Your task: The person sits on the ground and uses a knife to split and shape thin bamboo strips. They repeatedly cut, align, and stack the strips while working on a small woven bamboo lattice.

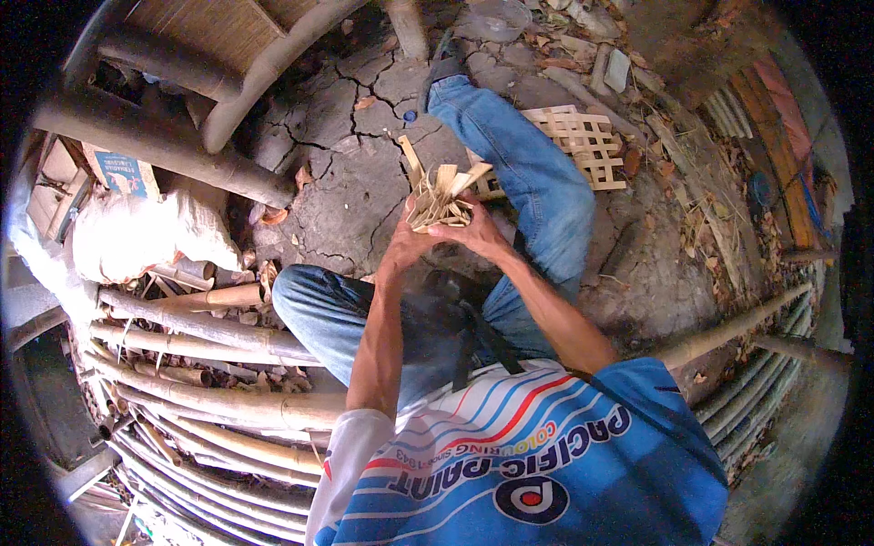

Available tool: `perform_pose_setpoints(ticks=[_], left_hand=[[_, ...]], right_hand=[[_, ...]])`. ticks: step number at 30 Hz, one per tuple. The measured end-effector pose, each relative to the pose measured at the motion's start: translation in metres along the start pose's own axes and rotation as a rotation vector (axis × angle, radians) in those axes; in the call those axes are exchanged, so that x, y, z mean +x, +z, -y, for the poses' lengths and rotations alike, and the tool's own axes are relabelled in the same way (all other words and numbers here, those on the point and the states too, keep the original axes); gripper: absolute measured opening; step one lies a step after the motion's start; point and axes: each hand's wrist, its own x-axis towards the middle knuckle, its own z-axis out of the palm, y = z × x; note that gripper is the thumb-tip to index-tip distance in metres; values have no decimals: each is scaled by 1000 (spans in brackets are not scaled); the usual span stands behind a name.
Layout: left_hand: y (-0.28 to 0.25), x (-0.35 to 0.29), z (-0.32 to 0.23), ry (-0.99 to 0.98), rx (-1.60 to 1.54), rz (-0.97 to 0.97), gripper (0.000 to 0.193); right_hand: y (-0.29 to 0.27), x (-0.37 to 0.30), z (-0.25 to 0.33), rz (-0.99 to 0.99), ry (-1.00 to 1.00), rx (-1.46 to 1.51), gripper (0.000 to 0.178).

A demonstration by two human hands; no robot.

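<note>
Cracked dirt floor (332, 223), left hand (408, 242) and right hand (481, 236) both wrapped round a scruffy bunch of bamboo strips (442, 208).

The cracked earth floor (341, 214) extends around the hands (408, 244). A blue bottle cap (410, 116) lies on it beyond the hands; a clear plastic container (499, 20) sits farther out. A dry leaf (303, 176) lies to the left. A white sack (127, 235) is positioned well left, beside a blue-panelled carton (130, 173). Parallel bamboo poles (228, 407) run left of the hands, nearer the body. A weathered plank (703, 187) lies well right.
</note>
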Motion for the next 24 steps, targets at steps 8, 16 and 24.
perform_pose_setpoints(ticks=[8, 16, 24], left_hand=[[-12, 0, -4, -97, -3, 67, 86], [-12, 5, 22, 39, 117, 65, 73], [-11, 12, 41, 30, -32, -44, 64]], right_hand=[[5, -1, -2, 10, -131, -35, 89], [13, -7, 11, -9, -71, 35, 80], [4, 2, -5, 14, -13, -75, 79]])
